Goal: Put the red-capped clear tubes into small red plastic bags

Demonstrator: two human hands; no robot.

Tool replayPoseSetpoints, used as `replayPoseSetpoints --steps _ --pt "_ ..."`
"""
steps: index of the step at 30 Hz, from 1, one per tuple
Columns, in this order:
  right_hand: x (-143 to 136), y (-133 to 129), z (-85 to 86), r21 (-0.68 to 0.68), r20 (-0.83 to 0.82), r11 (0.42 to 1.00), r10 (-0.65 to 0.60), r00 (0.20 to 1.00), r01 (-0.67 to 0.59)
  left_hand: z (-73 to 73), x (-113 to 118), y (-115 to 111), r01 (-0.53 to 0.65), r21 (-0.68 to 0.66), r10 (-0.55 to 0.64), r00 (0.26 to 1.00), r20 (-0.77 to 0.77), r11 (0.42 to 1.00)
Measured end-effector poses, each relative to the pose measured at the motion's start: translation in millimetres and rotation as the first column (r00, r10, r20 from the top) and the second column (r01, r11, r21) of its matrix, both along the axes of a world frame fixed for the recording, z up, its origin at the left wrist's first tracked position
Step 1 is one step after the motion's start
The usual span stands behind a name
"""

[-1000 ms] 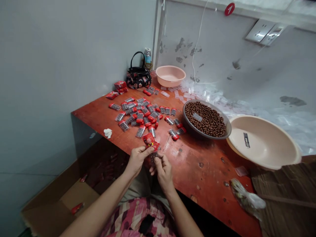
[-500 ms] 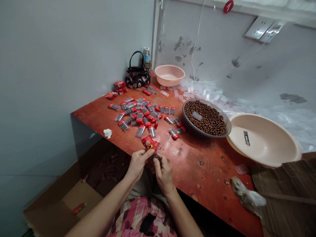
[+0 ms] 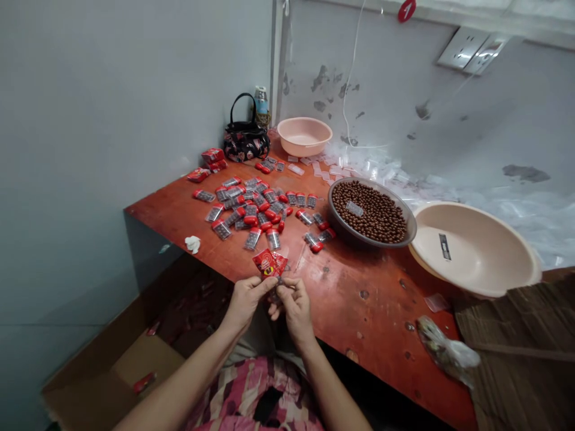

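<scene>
Red packet, small and printed, stands just above the two hands at the near edge of the worktop. The left hand pinches its lower left corner between thumb and forefinger, the other fingers curled in. The right hand is closed in the same way on the packet's lower right side, its fingertips meeting those of the left hand; something small and dark shows between them, too blurred to tell what it is.

Beyond the packet, toward the far left of the red-brown worktop, lies a scatter of small clear cases with red caps, many touching one another, each filled with dark beads. Just right of them sits a dark bowl heaped with brown beads, a small clear piece lying on top. Right of that bowl, touching or nearly touching it, rests a large pink basin with a label inside. A smaller pink basin stands at the far end by the wall, beside a dark handbag with a bottle behind it. Clear plastic pieces are strewn along the wall. A crumpled white scrap lies near the left edge, and a crumpled plastic bag at the near right. A cardboard box sits on the floor to the near left.
</scene>
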State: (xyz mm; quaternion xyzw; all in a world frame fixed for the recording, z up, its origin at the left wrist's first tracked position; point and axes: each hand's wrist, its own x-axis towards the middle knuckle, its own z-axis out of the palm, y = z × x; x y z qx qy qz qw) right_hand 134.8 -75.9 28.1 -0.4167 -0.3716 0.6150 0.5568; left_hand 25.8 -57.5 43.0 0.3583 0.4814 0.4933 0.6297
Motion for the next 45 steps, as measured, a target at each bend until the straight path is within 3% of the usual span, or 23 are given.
replayPoseSetpoints --steps 5,12,18,24,28,30,33,35,36,38,40,41,43,45 --pt "-3.2 -3.4 1.4 0.066 0.135 0.996 -0.071 0.988 0.063 1.2 7.6 -6.2 -0.087 -0.029 0.089 0.995 0.049 0.996" --pt "-6.4 -2.1 -2.5 -0.064 -0.102 0.998 -0.029 0.994 0.023 -6.7 18.6 -22.6 -0.111 -0.044 0.115 0.989 0.096 0.993" --pt "4.2 -7.4 3.5 0.004 -0.068 0.984 0.179 0.981 -0.179 3.1 3.1 -20.0 -0.083 -0.128 0.116 0.955 0.275 0.988" --pt "-6.7 -3.3 2.1 -0.063 -0.073 0.995 0.068 0.995 -0.073 -4.6 -0.1 -29.9 -0.136 -0.106 0.155 0.969 0.192 0.985" --pt "-18.7 1.2 2.6 -0.097 -0.093 0.991 0.081 0.992 -0.09 -1.8 -6.1 -34.3 -0.133 -0.137 0.165 0.952 0.257 0.982" --pt "-19.6 2.0 3.6 -0.108 -0.099 0.987 0.105 0.989 -0.116 0.3 -17.4 -36.6 -0.164 -0.178 0.214 0.926 0.31 0.97" --pt "-10.1 3.0 5.2 -0.107 -0.08 0.988 0.102 0.992 -0.11 -2.4 -41.8 -42.6 -0.368 -0.245 0.434 0.839 0.328 0.897" --pt "1.1 4.5 6.0 -0.106 -0.049 0.992 0.064 0.997 -0.069 -6.8 -54.7 -45.5 -0.476 -0.254 0.532 0.811 0.243 0.842" --pt "6.7 5.3 6.1 -0.106 -0.033 0.993 0.048 0.998 -0.051 -8.7 -58.0 -45.2 -0.48 -0.243 0.524 0.834 0.172 0.843" --pt "15.1 6.7 5.7 -0.106 -0.007 0.994 0.032 0.999 -0.033 -11.0 -56.3 -38.7 -0.405 -0.148 0.408 0.913 -0.007 0.902" --pt "18.5 6.9 4.3 -0.109 0.012 0.993 0.037 0.999 -0.036 -11.8 -46.1 -23.3 -0.248 0.058 0.254 0.939 -0.23 0.967" --pt "18.7 6.5 3.4 -0.11 0.019 0.993 0.044 0.999 -0.042 -12.5 -39.4 -13.0 -0.138 0.178 0.193 0.919 -0.345 0.974" --pt "17.5 4.8 1.5 -0.114 0.038 0.992 0.057 0.998 -0.052 -16.0 -26.4 8.7 0.042 0.374 0.185 0.815 -0.549 0.926" --pt "16.9 3.0 0.2 -0.124 0.069 0.991 0.062 0.996 -0.053 -23.1 -17.0 26.3 0.208 0.425 0.195 0.66 -0.726 0.881"
